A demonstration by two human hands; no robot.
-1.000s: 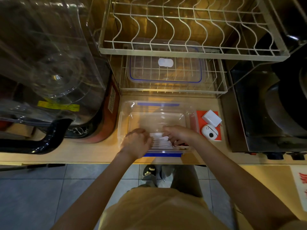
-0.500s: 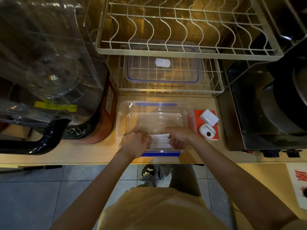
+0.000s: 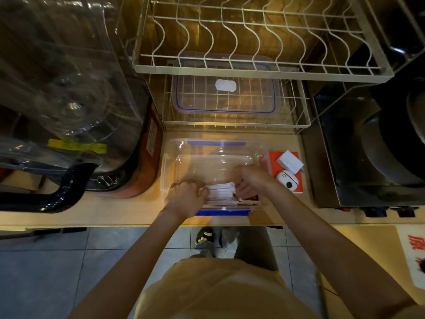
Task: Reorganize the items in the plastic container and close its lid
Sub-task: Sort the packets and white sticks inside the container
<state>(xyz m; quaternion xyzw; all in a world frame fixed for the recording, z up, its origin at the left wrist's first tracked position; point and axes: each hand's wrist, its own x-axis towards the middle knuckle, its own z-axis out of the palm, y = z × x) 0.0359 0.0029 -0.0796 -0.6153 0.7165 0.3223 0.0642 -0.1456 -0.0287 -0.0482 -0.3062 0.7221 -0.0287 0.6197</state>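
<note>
A clear plastic container (image 3: 213,155) with blue clips stands open on the wooden counter, straight ahead of me. Inside its near end lies a bundle of white paper-wrapped sticks (image 3: 222,193). My left hand (image 3: 186,197) grips the bundle's left end and my right hand (image 3: 250,180) grips its right end, both inside the container. The container's clear lid (image 3: 226,94) with a blue seal rests on the lower wire rack behind the container.
A wire dish rack (image 3: 259,42) hangs over the lid. A large clear dispenser (image 3: 66,93) stands at the left. A red box (image 3: 288,172) with white devices sits right of the container. A dark stove (image 3: 372,153) fills the right. The counter edge runs just below my hands.
Both hands have closed in on the ends of the white bundle and squared it up near the container's front wall. The camera view has shifted slightly.
</note>
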